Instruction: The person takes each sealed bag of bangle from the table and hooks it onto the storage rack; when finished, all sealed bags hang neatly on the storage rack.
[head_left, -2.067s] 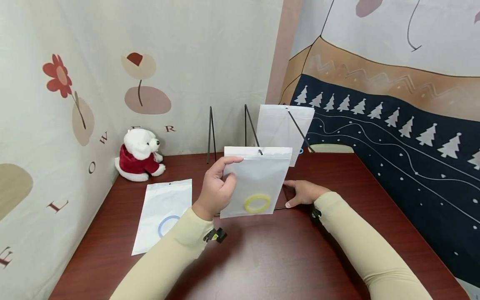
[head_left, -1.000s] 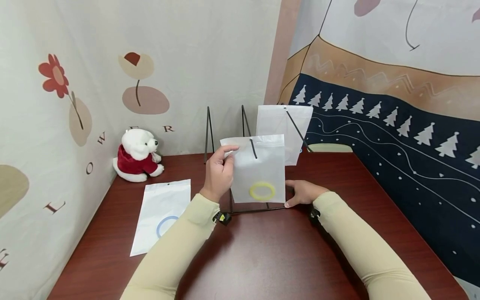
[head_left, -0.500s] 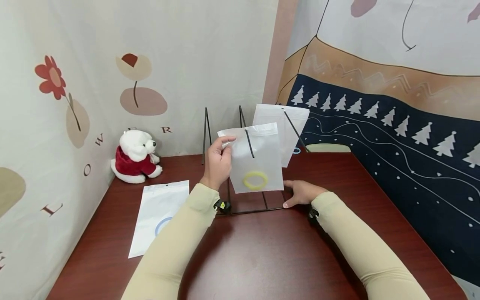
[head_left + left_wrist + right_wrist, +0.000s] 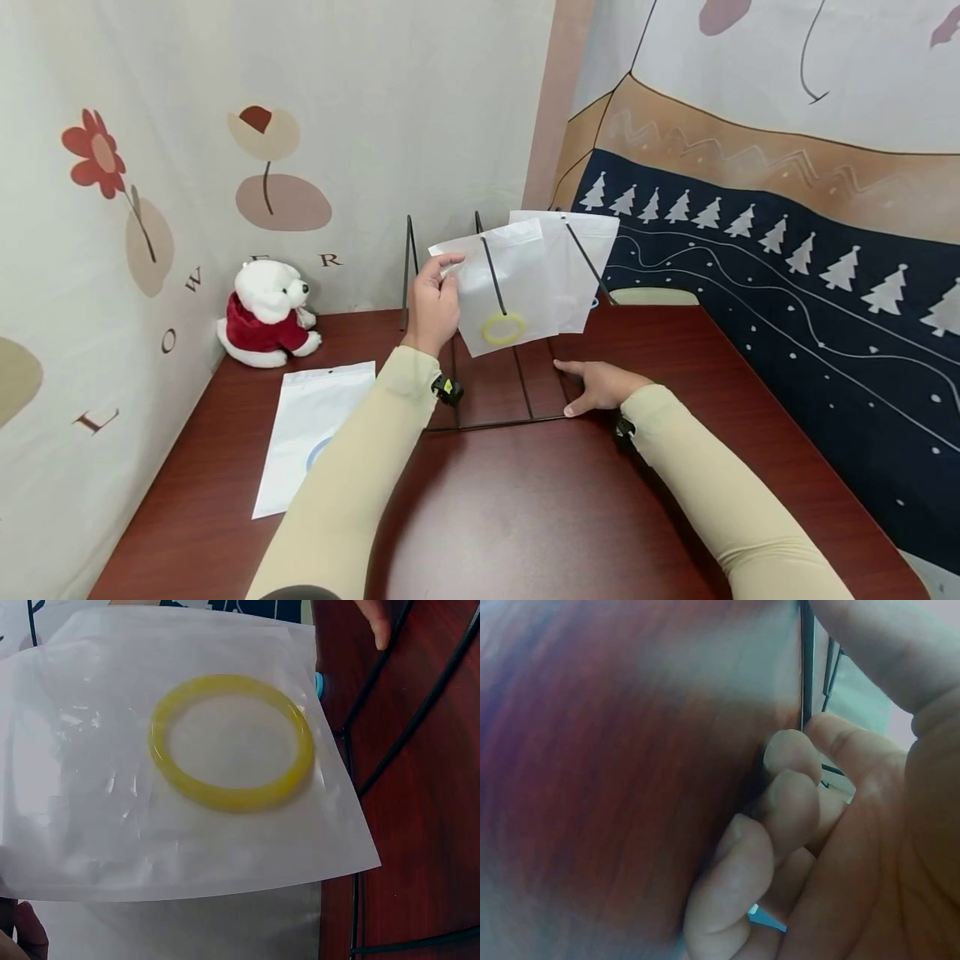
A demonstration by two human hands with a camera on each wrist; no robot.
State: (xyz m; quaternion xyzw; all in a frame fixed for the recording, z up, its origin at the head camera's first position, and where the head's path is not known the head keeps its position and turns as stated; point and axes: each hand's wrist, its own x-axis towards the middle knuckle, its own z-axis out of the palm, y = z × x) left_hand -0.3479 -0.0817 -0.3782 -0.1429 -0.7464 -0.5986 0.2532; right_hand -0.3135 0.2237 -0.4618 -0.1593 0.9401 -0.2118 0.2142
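Note:
My left hand pinches the upper left edge of a white zip bag, whose frosted front shows a yellow ring. The middle prong of a black wire rack passes through the bag's top hole, and its tip points toward me in front of the bag. The bag tilts and overlaps a second white bag on the right prong. Down at the rack's front right corner, my right hand holds the base, thumb at the front bar and index finger along the side bar.
A third white bag with a blue ring lies flat at the left, partly under my left sleeve. A white plush bear in red sits at the back left. The brown table meets printed cloth walls behind and at the right.
My left hand has raised the bag with the yellow ring and slid it back along the middle prong, away from me. My right hand stays at the rack's corner.

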